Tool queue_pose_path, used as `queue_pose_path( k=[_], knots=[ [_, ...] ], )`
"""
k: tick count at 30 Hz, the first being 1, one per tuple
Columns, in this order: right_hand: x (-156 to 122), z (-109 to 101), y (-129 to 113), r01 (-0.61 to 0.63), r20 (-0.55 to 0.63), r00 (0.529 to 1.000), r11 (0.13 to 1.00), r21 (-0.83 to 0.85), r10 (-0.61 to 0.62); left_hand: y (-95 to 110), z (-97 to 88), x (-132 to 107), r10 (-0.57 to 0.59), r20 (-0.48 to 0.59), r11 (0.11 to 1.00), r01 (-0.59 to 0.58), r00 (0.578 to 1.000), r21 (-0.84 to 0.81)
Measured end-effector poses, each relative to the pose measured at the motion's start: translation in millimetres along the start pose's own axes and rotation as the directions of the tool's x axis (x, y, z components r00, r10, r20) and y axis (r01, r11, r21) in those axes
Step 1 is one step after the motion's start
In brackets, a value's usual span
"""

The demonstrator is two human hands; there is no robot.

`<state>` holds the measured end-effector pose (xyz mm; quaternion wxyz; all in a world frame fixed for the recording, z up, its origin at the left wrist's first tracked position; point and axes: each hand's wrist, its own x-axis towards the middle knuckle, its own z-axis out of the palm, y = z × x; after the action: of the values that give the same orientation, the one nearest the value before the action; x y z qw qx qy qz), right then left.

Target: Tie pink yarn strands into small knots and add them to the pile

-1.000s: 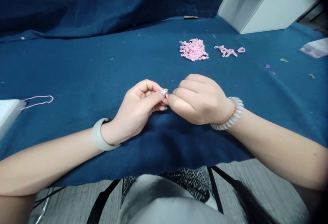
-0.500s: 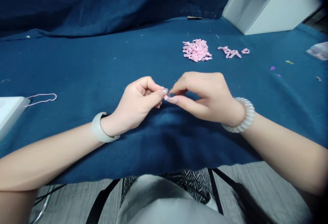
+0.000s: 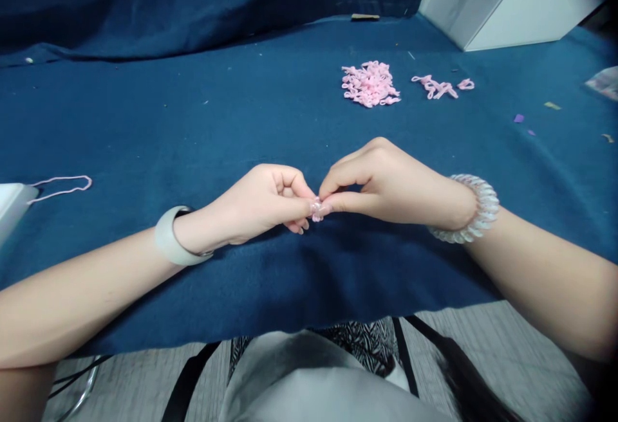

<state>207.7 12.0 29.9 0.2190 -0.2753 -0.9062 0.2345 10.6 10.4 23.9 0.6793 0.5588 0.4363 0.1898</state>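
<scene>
While a loop of pink cord (image 3: 60, 179) juts from a white block (image 3: 12, 210) at far left, a person's left hand (image 3: 258, 203), a pale band (image 3: 174, 237) at its wrist, pinches a small pink piece (image 3: 317, 217) just above a blue cloth (image 3: 145, 119). The right hand (image 3: 386, 184), its wrist ringed by a clear coiled bracelet (image 3: 484, 210), meets it fingertip to fingertip, pinching the same piece, partly hidden between them. Beyond lie a heap of pink knotted loops (image 3: 371, 84), a smaller cluster (image 3: 437, 87), a white box (image 3: 526, 7) and a purple scrap (image 3: 518, 118).
</scene>
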Motion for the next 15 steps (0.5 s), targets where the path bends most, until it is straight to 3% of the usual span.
queue_pose_path(
  k=[6,15],
  knots=[
    [-0.9,4.1,-0.7,0.089,0.051,0.995,0.992,-0.091,-0.085,-0.9,-0.2,0.6,-0.203,0.042,0.978,0.204,0.978,-0.035],
    [-1.6,13.1,-0.2,0.139,0.117,0.987,0.960,-0.242,-0.113,-4.4,-7.1,5.5,-0.252,0.158,0.966,0.258,0.955,-0.019]
  ],
)
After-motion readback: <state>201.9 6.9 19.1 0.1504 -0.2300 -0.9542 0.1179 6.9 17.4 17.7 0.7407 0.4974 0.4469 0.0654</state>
